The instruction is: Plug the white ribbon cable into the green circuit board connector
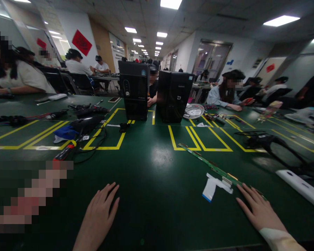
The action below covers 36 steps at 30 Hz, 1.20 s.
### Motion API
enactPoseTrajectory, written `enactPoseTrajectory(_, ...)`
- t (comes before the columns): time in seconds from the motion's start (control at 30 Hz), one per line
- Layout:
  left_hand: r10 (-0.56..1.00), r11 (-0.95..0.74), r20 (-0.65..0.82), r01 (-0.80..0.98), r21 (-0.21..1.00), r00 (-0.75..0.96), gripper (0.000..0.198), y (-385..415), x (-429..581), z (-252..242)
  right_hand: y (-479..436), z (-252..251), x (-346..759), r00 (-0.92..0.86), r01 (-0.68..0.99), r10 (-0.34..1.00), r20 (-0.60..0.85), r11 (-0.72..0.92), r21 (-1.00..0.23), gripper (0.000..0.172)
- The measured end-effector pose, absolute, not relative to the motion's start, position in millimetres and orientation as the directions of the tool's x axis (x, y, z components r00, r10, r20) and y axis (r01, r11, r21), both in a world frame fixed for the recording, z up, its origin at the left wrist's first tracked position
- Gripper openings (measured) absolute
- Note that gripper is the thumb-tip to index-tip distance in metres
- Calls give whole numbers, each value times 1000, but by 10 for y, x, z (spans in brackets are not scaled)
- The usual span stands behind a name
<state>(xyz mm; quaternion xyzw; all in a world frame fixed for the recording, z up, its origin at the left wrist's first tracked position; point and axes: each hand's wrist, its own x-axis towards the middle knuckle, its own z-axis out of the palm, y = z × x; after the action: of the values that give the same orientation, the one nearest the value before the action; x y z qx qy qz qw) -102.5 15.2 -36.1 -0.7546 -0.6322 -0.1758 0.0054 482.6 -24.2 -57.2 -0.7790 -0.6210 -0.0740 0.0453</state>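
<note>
My left hand (101, 211) lies palm down on the green tabletop, fingers stretched out and holding nothing. Farther right, my right hand (260, 209) is also flat, its fingers over the near end of a long, narrow green circuit board (211, 167). That end is partly hidden under the fingers. From there the strip runs away to the upper left, reaching a yellow tape line. A white flat ribbon cable (210, 188) with a blue end lies beside it, left of my right hand.
Two black computer towers (134, 101) stand mid-table, a person behind them. A red-and-black tool handle (65, 153), blue item (65, 133) and dark cables lie left. Right are a white power strip (300, 188), a black cable bundle (274, 143) and a white round fan-like part (195, 111).
</note>
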Motion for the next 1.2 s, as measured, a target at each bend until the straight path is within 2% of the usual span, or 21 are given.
enactPoseTrajectory(0.47,955,-201,256,964,175,153,54,158,-1021,-368,-91,-434,4636,620,784,773,137,-614,-88,82)
enactPoseTrajectory(0.63,951,-207,261,967,150,164,55,168,-1037,-399,62,-325,4580,734,678,676,63,-726,-112,85)
enactPoseTrajectory(0.97,959,-196,235,968,159,155,57,168,-1061,-415,505,-293,4922,853,522,508,120,-826,-214,81)
enactPoseTrajectory(1.07,965,-182,220,968,170,143,57,167,-1063,-415,578,-329,5083,823,566,540,175,-805,-178,75)
enactPoseTrajectory(1.2,968,-176,209,968,178,138,57,170,-1062,-423,644,-345,5260,646,759,729,226,-645,-90,64)
